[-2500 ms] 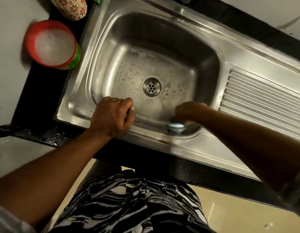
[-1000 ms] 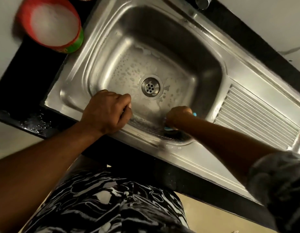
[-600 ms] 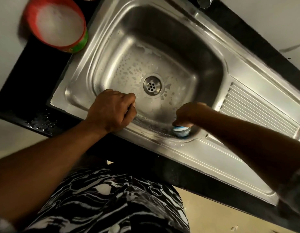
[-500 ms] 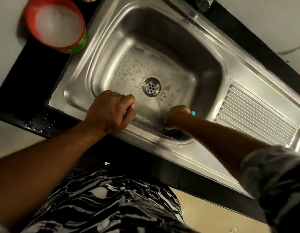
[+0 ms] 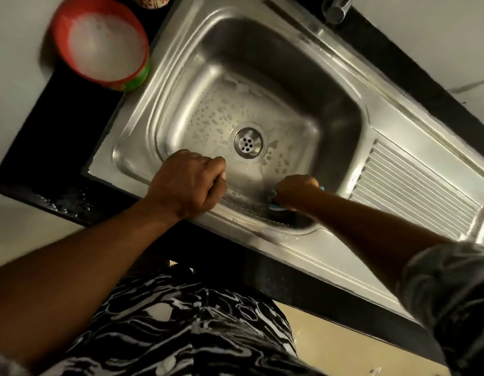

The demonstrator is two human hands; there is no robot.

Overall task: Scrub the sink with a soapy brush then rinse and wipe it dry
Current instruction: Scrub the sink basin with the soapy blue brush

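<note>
Steel sink [image 5: 330, 256] — right hand [image 5: 295, 189] grips brush [image 5: 276, 208].

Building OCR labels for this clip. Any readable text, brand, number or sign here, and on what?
None readable in this view.
Red tub, green band: pale marks, too blurred to read.
Patterned cup: floral print only, no letters shown.
Sink: no legible stamp or brand.
Brush in the right hand: mostly hidden, no marking visible.
</note>
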